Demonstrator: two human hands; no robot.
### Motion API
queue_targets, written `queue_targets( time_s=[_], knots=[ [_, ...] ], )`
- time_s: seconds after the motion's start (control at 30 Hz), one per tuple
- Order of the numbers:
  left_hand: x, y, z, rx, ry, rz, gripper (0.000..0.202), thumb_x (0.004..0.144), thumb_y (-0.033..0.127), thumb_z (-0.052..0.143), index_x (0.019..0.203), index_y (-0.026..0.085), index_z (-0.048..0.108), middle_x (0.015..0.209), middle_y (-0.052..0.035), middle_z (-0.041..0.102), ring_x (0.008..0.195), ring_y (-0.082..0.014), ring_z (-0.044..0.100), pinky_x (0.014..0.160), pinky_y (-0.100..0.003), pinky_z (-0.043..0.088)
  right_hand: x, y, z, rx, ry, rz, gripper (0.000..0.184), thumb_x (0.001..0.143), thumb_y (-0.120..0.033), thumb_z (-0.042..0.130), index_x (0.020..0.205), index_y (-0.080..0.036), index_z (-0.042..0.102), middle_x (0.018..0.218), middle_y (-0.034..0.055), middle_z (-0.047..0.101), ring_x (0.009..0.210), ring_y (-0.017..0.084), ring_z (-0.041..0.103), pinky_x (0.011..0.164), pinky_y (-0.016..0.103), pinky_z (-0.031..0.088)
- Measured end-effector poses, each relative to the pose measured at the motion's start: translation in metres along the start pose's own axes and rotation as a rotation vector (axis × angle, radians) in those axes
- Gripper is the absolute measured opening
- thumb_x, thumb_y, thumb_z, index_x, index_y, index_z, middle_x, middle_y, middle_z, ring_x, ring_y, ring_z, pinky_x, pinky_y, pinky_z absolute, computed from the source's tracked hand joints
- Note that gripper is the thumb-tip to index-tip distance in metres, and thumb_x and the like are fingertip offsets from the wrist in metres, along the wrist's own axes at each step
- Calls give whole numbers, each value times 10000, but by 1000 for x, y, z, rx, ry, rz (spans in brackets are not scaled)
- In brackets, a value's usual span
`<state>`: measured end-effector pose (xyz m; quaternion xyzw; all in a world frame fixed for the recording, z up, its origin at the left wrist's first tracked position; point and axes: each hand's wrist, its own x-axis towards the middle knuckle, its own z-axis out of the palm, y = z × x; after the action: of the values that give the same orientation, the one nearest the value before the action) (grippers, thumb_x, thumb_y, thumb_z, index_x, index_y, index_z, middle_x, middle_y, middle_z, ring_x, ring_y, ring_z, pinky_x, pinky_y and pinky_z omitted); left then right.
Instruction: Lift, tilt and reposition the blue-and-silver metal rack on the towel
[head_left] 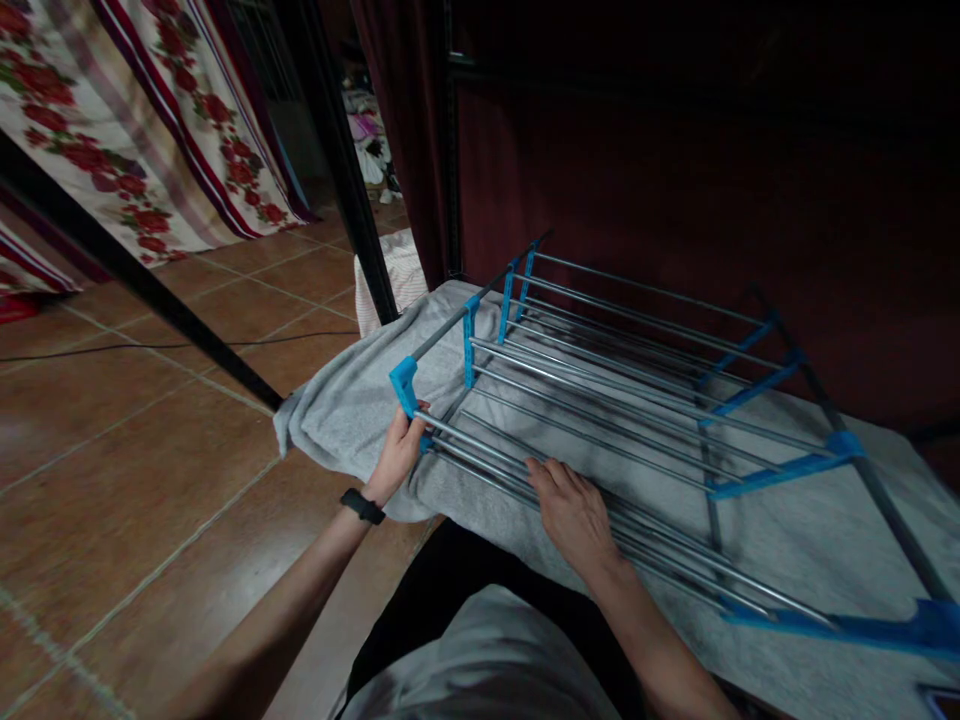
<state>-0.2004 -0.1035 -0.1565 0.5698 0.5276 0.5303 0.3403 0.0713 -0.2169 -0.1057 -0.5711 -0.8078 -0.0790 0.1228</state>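
Steel-rod rack (622, 400) lies flat on grey towel (345, 410), rods running rightward from both hands: left hand (401, 452) closed round near-left corner rod, right hand (574, 510) resting flat on rods.

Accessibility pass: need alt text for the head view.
A person's left hand grips the near corner of a metal rack with blue connectors; the right hand rests flat on its rods. The rack lies on a grey towel on a tiled floor.
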Motion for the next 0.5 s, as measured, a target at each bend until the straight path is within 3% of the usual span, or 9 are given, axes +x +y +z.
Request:
queue_targets(
  time_s=[0.33, 0.5],
  knots=[
    [0, -6, 3, 110, 37, 84, 238, 930, 376, 482, 1077, 193, 520, 898, -35, 574, 776, -168, 537, 751, -291, 471, 3, 0, 0, 26, -82, 21, 332, 1040, -207, 383, 1307, -209, 582, 1112, 82, 695, 944, 182, 661, 789, 314, 492],
    [2, -6, 0, 194, 34, 87, 278, 892, 429, 492, 1034, 192, 522, 958, -66, 590, 827, -211, 563, 810, -346, 491, 6, -6, -5, 48, -122, 97, 323, 1048, -234, 343, 1236, -226, 606, 1102, 70, 689, 974, 188, 649, 835, 320, 492]
  ],
)
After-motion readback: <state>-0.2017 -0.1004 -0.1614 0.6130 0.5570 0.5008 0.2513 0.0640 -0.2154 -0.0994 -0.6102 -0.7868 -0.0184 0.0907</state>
